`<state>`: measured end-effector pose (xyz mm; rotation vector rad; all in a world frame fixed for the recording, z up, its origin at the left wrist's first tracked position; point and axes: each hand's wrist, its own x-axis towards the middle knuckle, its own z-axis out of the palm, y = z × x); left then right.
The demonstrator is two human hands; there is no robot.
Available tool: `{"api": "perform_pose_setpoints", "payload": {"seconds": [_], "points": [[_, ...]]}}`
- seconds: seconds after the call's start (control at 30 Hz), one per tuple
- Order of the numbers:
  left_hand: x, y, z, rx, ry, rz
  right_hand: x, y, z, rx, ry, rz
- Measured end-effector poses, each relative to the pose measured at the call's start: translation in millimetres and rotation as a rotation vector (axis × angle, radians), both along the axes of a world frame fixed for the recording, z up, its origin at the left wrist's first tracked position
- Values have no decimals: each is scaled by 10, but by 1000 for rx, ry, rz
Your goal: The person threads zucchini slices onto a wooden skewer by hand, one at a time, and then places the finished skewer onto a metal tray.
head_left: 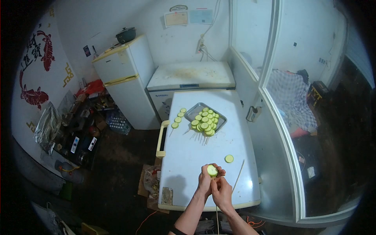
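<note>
Near the front of the white table, my left hand [205, 177] is closed around a green-edged vegetable slice [212, 170]. Just below it, my right hand [222, 192] pinches a thin wooden skewer [217, 219], whose upper end meets the slice's lower edge. Further up, one loose slice [229, 158] lies flat, with another skewer [238, 176] to its right. Several skewered slices [205, 119] are piled on a metal tray [220, 126], their sticks pointing toward me. Left of the tray lies a single skewer of slices [178, 119].
The white table [196, 156] has a yellow handle [161, 139] on its left side. Behind it stands a chest freezer [192, 74], with a refrigerator [127, 82] at the left. A framed glass partition [274, 129] runs along the right. A cardboard box [145, 182] sits below left.
</note>
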<state>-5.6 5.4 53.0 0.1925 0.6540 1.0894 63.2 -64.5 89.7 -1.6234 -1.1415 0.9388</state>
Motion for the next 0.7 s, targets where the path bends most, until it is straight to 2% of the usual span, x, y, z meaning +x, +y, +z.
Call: {"api": "perform_pose_setpoints", "payload": {"seconds": [0.23,0.43,0.7], "points": [[15,-38,79,-34,23,-10,-35,16,-177,90,-36,-45],[5,-24,49,-30,-13,-18,-73,39,-66,73,-39,-65],[3,-60,-54,-60,-12,-52,-76,86,-187,79,-53,-80]]}}
